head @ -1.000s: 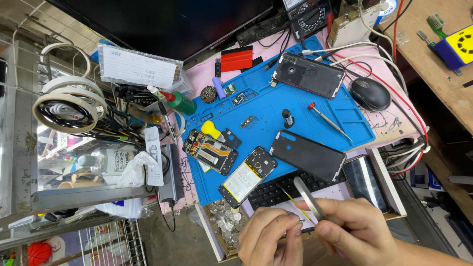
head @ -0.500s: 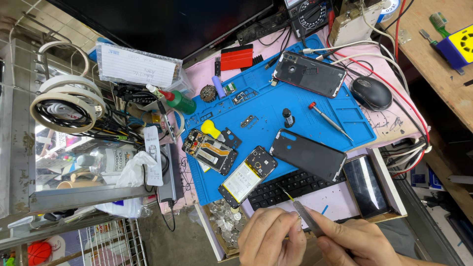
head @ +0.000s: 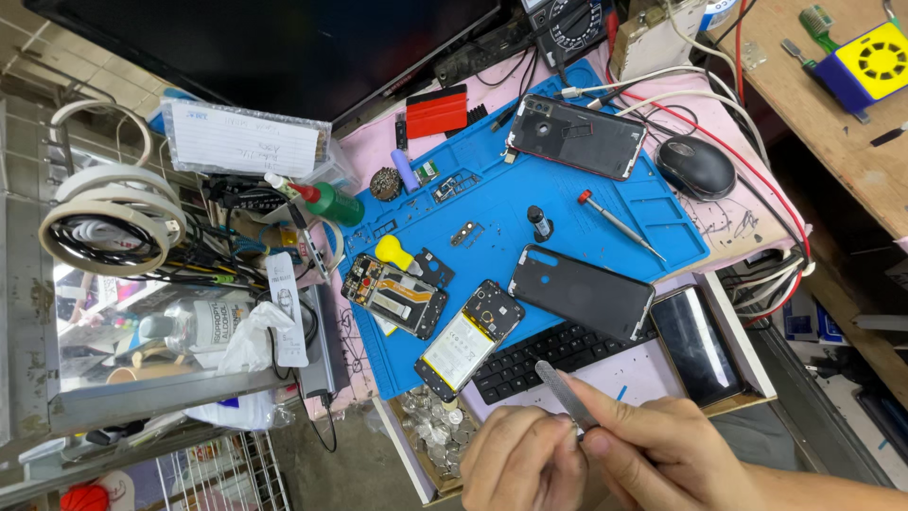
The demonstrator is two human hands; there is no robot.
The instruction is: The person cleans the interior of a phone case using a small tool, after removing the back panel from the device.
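Two hands work a metal tool just below the blue mat.

Head view: the right hand (head: 662,454) pinches a slim metal pry tool (head: 565,393), its tip over the black keyboard (head: 539,355) at the blue mat's (head: 492,208) lower edge. The left hand (head: 520,464), loosely curled, touches the tool's lower end. On the mat lie a dark back cover (head: 582,293) and an opened phone (head: 470,339).

The left hand (head: 523,466) is cut off by the bottom edge; the slim grey metal tool (head: 565,395) is partly hidden by fingers.
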